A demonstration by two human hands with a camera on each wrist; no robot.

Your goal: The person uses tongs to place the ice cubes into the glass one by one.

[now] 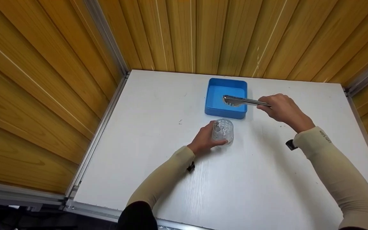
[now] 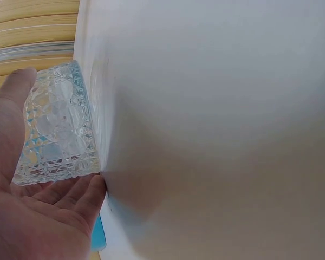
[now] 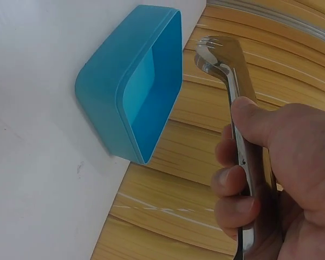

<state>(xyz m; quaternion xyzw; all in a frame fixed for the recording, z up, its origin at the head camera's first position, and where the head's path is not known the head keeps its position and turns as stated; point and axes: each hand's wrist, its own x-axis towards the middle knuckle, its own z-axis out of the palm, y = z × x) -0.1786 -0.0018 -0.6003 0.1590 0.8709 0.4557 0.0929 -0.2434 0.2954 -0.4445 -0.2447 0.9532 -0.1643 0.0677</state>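
Note:
A clear cut-glass tumbler (image 1: 223, 131) stands on the white table, in front of the blue box (image 1: 225, 112). My left hand (image 1: 205, 138) grips it from the left; in the left wrist view the thumb lies on one side of the glass (image 2: 59, 122) and the fingers on the other. Whether the glass holds anything is hard to tell through its faceted pattern. My right hand (image 1: 283, 108) holds metal tongs (image 1: 246, 101) by the handle, thumb on one arm and fingers curled round the other. The toothed tips hang over the blue box, close together, with nothing visible between them.
The white table (image 1: 145, 134) ends at a wood-patterned wall (image 1: 184, 38) behind the box and a second wooden panel (image 1: 43, 95) on the left. Metal rails run along the table's edges. Black wrist straps show at both sleeves.

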